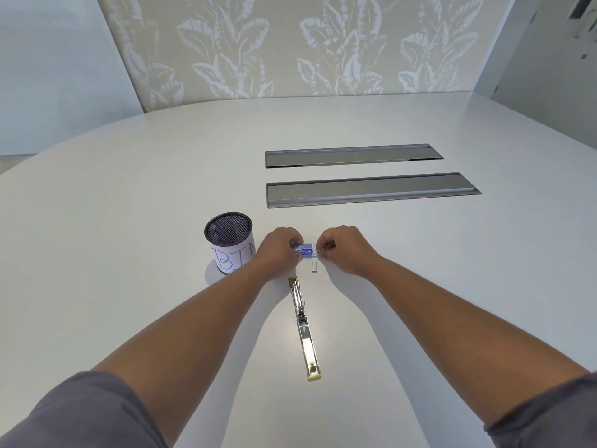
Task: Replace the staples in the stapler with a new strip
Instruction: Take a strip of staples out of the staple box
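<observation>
Both hands, left (pixel 281 247) and right (pixel 342 248), pinch the ends of the small staple box (pixel 307 249) above the open stapler (pixel 304 328) on the surface (pixel 420 286); new strips look thin and snappy, so hold the sides gently.

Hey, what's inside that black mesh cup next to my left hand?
Inside the mesh cup only dark mesh wall shows, with no object rising above the rim. Its bottom is hidden by the near wall and the paper label, so small items like old staples could lie there unseen.
</observation>
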